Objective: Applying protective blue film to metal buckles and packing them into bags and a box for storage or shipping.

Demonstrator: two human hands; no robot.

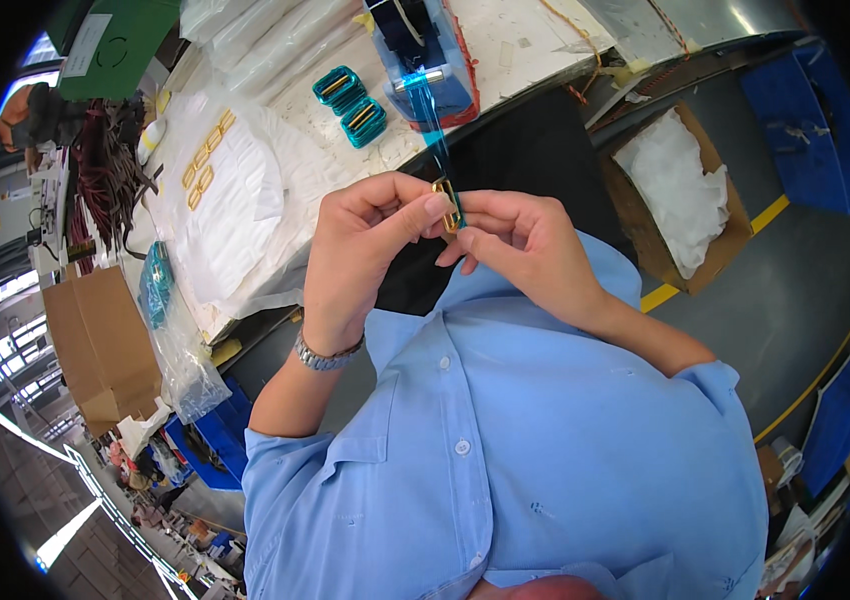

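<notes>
Between my two hands is a gold-coloured metal buckle (448, 206), small and frame-shaped. My left hand (373, 228) pinches its left side between thumb and fingers. At its lower right edge, the thumb and fingertips of my right hand (523, 238) close on the buckle and the teal film beside it. A strip of clear teal film (432, 128) runs from the buckle up to a blue tape dispenser (453, 92) at the table edge. Left of the dispenser lie teal-wrapped buckles (349, 104). Several bare gold buckles (207, 158) rest on white sheeting at the left.
The white worktable (290, 95) carries clear plastic bags (270, 45) at the back. An open carton (720, 225) with white plastic stands right, near a blue bin (813, 130). At left are a brown carton (100, 345) and a plastic bag (185, 365) over the table edge.
</notes>
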